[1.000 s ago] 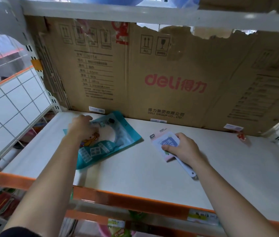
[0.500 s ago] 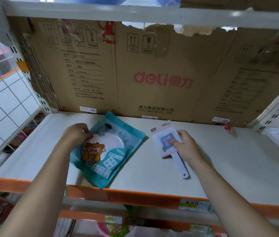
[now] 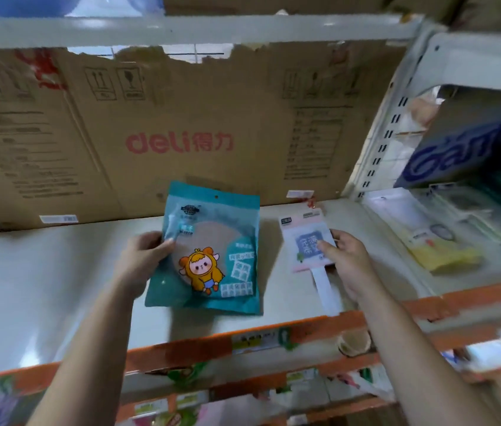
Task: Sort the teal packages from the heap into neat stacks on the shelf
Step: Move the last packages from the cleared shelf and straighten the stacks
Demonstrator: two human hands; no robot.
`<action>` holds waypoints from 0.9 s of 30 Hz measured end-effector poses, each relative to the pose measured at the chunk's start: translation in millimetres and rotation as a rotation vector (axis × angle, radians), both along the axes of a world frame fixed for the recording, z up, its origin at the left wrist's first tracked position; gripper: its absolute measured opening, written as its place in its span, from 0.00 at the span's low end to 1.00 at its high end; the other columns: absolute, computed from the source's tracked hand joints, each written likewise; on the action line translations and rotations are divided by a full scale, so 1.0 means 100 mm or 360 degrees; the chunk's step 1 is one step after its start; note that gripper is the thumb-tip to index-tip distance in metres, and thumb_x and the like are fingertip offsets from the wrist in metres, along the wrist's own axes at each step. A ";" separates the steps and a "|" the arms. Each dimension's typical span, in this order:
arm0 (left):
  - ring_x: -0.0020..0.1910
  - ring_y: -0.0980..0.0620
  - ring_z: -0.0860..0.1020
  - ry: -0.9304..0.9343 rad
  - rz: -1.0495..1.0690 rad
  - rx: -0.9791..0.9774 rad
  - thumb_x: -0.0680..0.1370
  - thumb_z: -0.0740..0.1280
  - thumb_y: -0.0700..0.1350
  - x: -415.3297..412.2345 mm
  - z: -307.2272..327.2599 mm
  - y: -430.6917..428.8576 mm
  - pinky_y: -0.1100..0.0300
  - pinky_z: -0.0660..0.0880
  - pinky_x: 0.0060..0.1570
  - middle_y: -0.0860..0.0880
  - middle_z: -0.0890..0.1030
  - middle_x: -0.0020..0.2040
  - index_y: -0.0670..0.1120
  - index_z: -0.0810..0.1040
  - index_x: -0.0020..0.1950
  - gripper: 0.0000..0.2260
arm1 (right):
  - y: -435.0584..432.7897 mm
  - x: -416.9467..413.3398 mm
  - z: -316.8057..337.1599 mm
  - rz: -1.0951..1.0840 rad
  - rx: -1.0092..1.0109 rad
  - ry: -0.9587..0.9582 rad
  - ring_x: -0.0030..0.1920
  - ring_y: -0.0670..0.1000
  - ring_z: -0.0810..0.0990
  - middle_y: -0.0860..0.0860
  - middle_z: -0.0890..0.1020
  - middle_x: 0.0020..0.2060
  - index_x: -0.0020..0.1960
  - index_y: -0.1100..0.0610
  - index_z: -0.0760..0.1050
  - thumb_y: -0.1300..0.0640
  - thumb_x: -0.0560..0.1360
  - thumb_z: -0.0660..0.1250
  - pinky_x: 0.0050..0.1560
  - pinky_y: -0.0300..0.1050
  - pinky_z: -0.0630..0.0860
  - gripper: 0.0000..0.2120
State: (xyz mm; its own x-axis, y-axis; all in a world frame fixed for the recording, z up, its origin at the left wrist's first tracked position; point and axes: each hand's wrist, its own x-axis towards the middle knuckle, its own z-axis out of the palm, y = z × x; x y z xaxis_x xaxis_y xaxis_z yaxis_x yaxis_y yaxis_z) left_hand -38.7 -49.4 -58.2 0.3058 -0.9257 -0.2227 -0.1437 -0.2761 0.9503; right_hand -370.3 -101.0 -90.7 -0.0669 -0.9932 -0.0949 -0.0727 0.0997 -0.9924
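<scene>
A teal package [image 3: 209, 250] printed with a cartoon child in a yellow hood sits near the middle of the pale shelf [image 3: 43, 287], its hang-hole end pointing toward the back and its bottom end toward the orange front edge [image 3: 181, 348]. The left hand [image 3: 143, 256] has its grip closed on the package's left edge, thumb on the printed face and fingers behind. The package looks raised a little at the top, though the blur makes it hard to tell whether its lower edge touches the shelf. Just to the right and apart from it, the right hand [image 3: 346, 262] pinches a pink-and-white card pack [image 3: 304, 241] by its right side, thumb on the blue label. A white handle [image 3: 324, 287] runs from under the card toward the shelf front. A flattened cardboard box [image 3: 178, 142] with red "deli" lettering stands against the back of the shelf, its top edge torn. In the next bay to the right lie a yellow pack [image 3: 445, 256] and clear-wrapped items, with a blue box [image 3: 458, 149] tilted above them.
</scene>
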 end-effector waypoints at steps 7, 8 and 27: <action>0.46 0.44 0.82 0.0184 -0.0008 -0.0048 0.81 0.64 0.42 -1.58 0.09 -0.07 0.52 0.80 0.41 0.41 0.82 0.49 0.42 0.77 0.51 0.05 | 0.27 -1.42 0.14 -0.0194 -0.0056 -0.0061 0.41 0.50 0.83 0.52 0.85 0.43 0.50 0.54 0.78 0.66 0.77 0.64 0.38 0.44 0.77 0.10; 0.46 0.44 0.82 0.0214 0.0018 -0.0060 0.81 0.64 0.42 -1.80 0.11 -0.07 0.52 0.81 0.39 0.41 0.82 0.50 0.41 0.77 0.52 0.05 | 0.30 -1.64 0.17 -0.0216 -0.0068 -0.0088 0.41 0.50 0.83 0.52 0.85 0.44 0.51 0.54 0.78 0.66 0.77 0.64 0.38 0.44 0.77 0.10; 0.32 0.54 0.81 0.0412 0.0228 -0.0158 0.82 0.62 0.45 -4.05 0.07 -0.48 0.59 0.77 0.32 0.49 0.80 0.41 0.45 0.77 0.56 0.07 | -0.64 -4.01 0.17 -0.0319 0.0186 -0.0036 0.45 0.51 0.84 0.53 0.84 0.46 0.60 0.62 0.76 0.66 0.76 0.68 0.45 0.45 0.81 0.13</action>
State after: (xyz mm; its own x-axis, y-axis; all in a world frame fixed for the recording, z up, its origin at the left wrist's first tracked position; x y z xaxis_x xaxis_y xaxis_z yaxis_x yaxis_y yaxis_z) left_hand -443.3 -97.0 -51.3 0.3798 -0.8983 -0.2209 0.1404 -0.1801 0.9736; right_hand -771.1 -165.0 -73.8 -0.2580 -0.9425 -0.2122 -0.0179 0.2243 -0.9744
